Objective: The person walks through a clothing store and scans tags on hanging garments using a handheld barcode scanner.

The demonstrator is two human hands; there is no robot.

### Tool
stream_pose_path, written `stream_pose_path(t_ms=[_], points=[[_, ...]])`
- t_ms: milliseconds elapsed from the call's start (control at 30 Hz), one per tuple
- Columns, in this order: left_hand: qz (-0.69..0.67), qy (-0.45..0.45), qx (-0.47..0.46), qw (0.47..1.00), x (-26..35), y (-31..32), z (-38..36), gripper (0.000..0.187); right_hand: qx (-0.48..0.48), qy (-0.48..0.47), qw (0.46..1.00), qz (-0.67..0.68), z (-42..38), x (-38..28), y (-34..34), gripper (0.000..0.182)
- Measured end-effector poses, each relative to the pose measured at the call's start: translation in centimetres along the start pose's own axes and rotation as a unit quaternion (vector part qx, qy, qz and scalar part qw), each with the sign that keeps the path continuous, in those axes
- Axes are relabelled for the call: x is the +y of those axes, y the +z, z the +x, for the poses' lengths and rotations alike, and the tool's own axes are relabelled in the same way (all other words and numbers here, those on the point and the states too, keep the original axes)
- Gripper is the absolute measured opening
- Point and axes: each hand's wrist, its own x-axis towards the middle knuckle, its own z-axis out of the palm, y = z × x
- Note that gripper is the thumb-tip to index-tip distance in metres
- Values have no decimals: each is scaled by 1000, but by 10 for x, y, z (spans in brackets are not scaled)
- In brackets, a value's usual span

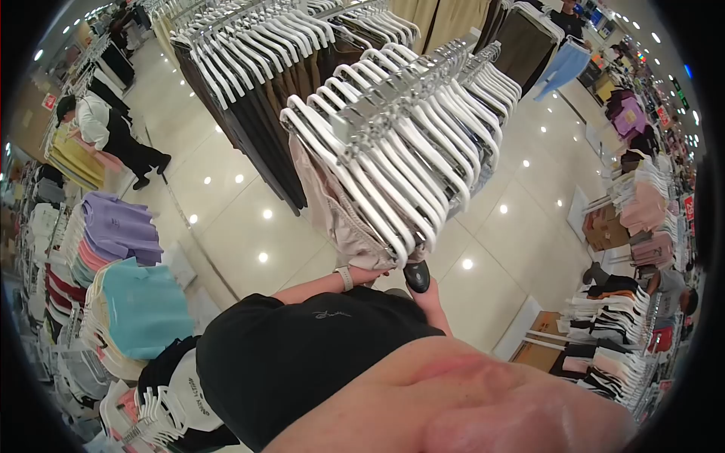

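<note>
In front of me is a metal rack (pixel 408 83) lined with white hangers (pixel 377 196). Beige trousers (pixel 340 215) with a gathered waistband hang at its near left end. My left hand (pixel 368 275), with a pale watch (pixel 346 278) on the wrist, is at the lower edge of these trousers. Its fingers are mostly hidden there, so their grip does not show. My right hand (pixel 430 296) is closed around a black handheld barcode scanner (pixel 417 276), held just below the nearest hanger ends. Part of that hand is covered by the scanner.
Another rack of dark trousers (pixel 257 113) stands behind on the left. Purple (pixel 121 226) and turquoise shirts (pixel 143 309) hang close on my left. Clothes racks (pixel 612 325) and cardboard boxes (pixel 604 226) line the right. A person (pixel 106 132) bends over clothes at the far left.
</note>
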Motion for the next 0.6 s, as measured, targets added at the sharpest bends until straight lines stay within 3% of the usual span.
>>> stream_pose_path(t_ms=[100, 133, 233, 300, 433, 500, 567, 600], points=[[-96, -31, 27, 995, 8, 8, -2, 50, -73, -80, 994, -27, 20, 13, -18, 35], [-60, -37, 30, 997, 12, 10, 3, 48, -103, -61, 987, -106, 27, 10, -29, 39], [60, -41, 224, 972, -33, 25, 18, 41, -135, 20, 965, -225, 57, 45, -58, 38], [169, -61, 291, 940, -32, 27, 26, 36, -141, 59, 957, -246, 74, 89, -79, 38], [339, -122, 342, 868, -28, 39, 33, 31, -173, 143, 920, -322, 92, 179, -139, 39], [106, -118, 432, 888, -40, 54, 33, 27, -222, 169, 872, -403, 100, 212, -173, 39], [-164, -106, 484, 853, -6, 78, 27, 24, -259, 178, 828, -465, 119, 228, -206, 38], [-161, -102, 491, 850, 15, 86, 23, 23, -259, 180, 819, -479, 133, 230, -218, 38]])
